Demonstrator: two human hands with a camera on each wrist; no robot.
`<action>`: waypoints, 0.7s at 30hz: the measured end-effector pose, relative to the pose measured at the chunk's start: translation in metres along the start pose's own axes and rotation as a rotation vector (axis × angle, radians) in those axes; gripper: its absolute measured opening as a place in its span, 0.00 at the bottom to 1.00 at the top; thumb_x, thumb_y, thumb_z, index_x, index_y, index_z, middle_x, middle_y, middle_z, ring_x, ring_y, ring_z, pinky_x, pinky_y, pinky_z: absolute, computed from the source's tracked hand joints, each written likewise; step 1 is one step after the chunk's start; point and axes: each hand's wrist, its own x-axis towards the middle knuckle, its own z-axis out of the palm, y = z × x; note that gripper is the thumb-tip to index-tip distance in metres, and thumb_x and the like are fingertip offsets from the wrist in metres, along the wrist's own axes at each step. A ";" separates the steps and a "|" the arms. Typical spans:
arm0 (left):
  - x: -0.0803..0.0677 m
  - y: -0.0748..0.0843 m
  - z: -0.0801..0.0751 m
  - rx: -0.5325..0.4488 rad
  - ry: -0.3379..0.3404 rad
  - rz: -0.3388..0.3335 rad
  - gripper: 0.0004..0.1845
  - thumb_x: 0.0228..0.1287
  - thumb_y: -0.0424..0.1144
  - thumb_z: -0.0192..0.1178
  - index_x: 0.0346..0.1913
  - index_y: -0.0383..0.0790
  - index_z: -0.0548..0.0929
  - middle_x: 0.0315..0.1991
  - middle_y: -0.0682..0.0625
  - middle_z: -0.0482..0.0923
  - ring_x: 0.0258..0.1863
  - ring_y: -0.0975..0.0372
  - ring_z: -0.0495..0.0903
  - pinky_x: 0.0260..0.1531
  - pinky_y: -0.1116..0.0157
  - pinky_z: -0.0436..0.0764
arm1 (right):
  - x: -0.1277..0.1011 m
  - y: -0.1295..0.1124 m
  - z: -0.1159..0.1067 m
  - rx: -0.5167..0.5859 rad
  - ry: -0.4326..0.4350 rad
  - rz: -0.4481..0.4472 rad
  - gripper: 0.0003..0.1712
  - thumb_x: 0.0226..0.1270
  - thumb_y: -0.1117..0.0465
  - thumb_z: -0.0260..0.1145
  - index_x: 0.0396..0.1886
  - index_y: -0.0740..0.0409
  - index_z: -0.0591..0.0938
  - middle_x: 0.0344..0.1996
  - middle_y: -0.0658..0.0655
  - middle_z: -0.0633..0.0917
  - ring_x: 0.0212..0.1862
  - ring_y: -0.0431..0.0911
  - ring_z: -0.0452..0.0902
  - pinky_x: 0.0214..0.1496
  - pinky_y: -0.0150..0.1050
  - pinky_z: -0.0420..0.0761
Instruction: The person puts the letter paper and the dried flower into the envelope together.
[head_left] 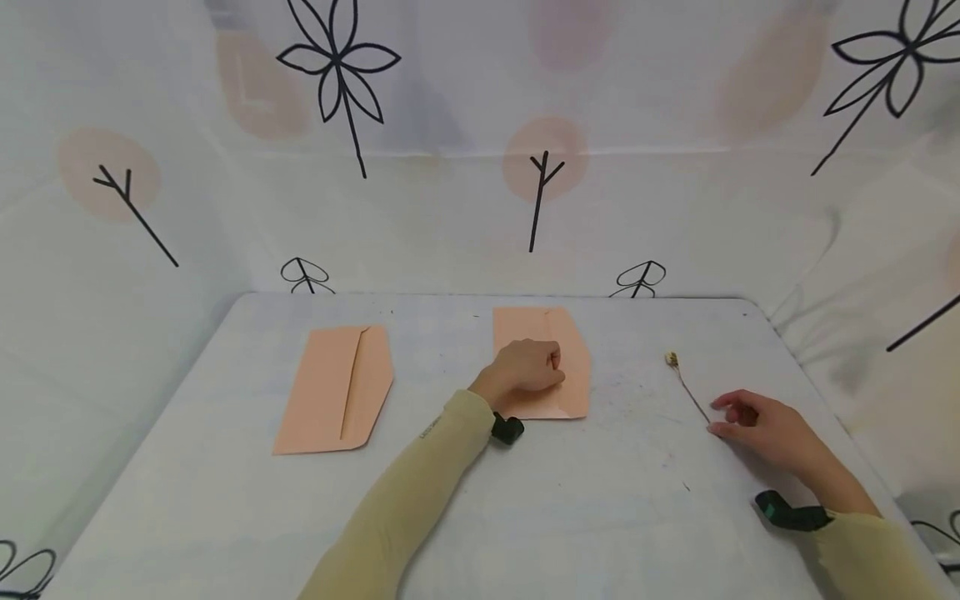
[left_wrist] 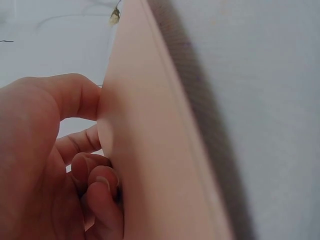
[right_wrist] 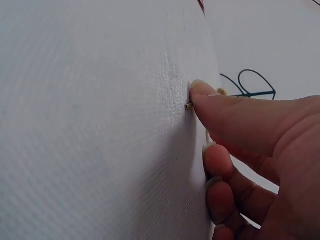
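The left hand (head_left: 528, 371) rests on the nearer of two peach envelopes (head_left: 543, 360), which lies flat near the middle of the table (head_left: 225, 500). Its grip is closed on paper: in the left wrist view the thumb (left_wrist: 75, 97) and curled fingers (left_wrist: 97, 182) pinch the envelope's right edge (left_wrist: 145, 150), apparently at the flap, though the fold itself is not clear.

The right hand (head_left: 765, 429) lies on the table well to the right of that envelope. Its thumb and forefinger come together on the near end of a dried flower stem (head_left: 693, 393). In the right wrist view the thumb tip (right_wrist: 202, 90) presses the cut stem end (right_wrist: 188, 106) against the table, so the grip is a pinch on the stem; the other fingers are loosely curled beneath.

The stem's long axis runs from the right hand away and to the left, ending in a small pale flower head (head_left: 671, 359) that points toward the envelope's far right corner. The flower head sits between the two hands, apart from the envelope edge. The right hand is the nearer hand to the stem; the left hand is the nearer to the envelope.

A second peach envelope (head_left: 337, 387) lies well to the left, flap side up, untouched. A white cloth with black tree drawings (head_left: 540, 200) backs the table.
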 end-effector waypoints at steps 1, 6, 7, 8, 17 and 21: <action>0.000 0.000 0.000 0.000 0.000 0.000 0.05 0.68 0.48 0.56 0.38 0.52 0.74 0.27 0.57 0.73 0.27 0.64 0.71 0.27 0.69 0.65 | 0.000 0.000 0.000 0.001 -0.005 0.006 0.28 0.64 0.45 0.71 0.48 0.65 0.79 0.34 0.54 0.76 0.36 0.47 0.68 0.33 0.37 0.68; 0.001 -0.001 0.002 0.001 0.000 0.001 0.06 0.67 0.49 0.56 0.37 0.53 0.74 0.27 0.57 0.73 0.27 0.64 0.71 0.27 0.69 0.65 | 0.000 -0.004 -0.002 0.018 -0.041 0.045 0.25 0.65 0.47 0.70 0.42 0.66 0.79 0.33 0.54 0.79 0.36 0.48 0.70 0.33 0.38 0.70; 0.001 -0.001 0.001 -0.003 0.000 0.001 0.06 0.67 0.49 0.56 0.37 0.53 0.74 0.27 0.57 0.73 0.27 0.64 0.71 0.27 0.69 0.65 | 0.000 -0.004 -0.002 0.018 -0.045 0.044 0.24 0.65 0.48 0.70 0.42 0.66 0.79 0.32 0.54 0.79 0.36 0.48 0.70 0.33 0.38 0.70; 0.001 -0.001 0.001 -0.007 0.000 0.001 0.06 0.67 0.49 0.56 0.37 0.53 0.74 0.27 0.57 0.73 0.27 0.64 0.71 0.27 0.69 0.65 | 0.000 -0.005 -0.002 0.017 -0.045 0.039 0.23 0.65 0.49 0.70 0.41 0.66 0.79 0.32 0.54 0.79 0.35 0.48 0.70 0.33 0.39 0.70; 0.000 -0.003 -0.002 -0.050 -0.004 -0.010 0.06 0.67 0.49 0.58 0.37 0.53 0.75 0.26 0.57 0.73 0.27 0.64 0.72 0.27 0.69 0.66 | 0.005 -0.009 0.001 -0.030 -0.021 0.002 0.14 0.66 0.60 0.68 0.38 0.68 0.79 0.29 0.55 0.77 0.33 0.49 0.70 0.33 0.41 0.71; -0.001 -0.003 -0.003 -0.054 -0.006 -0.011 0.06 0.68 0.49 0.57 0.37 0.53 0.75 0.27 0.57 0.74 0.28 0.64 0.72 0.28 0.69 0.66 | 0.007 -0.009 0.002 -0.043 -0.016 -0.014 0.12 0.66 0.61 0.68 0.37 0.68 0.79 0.29 0.55 0.77 0.33 0.49 0.70 0.32 0.41 0.71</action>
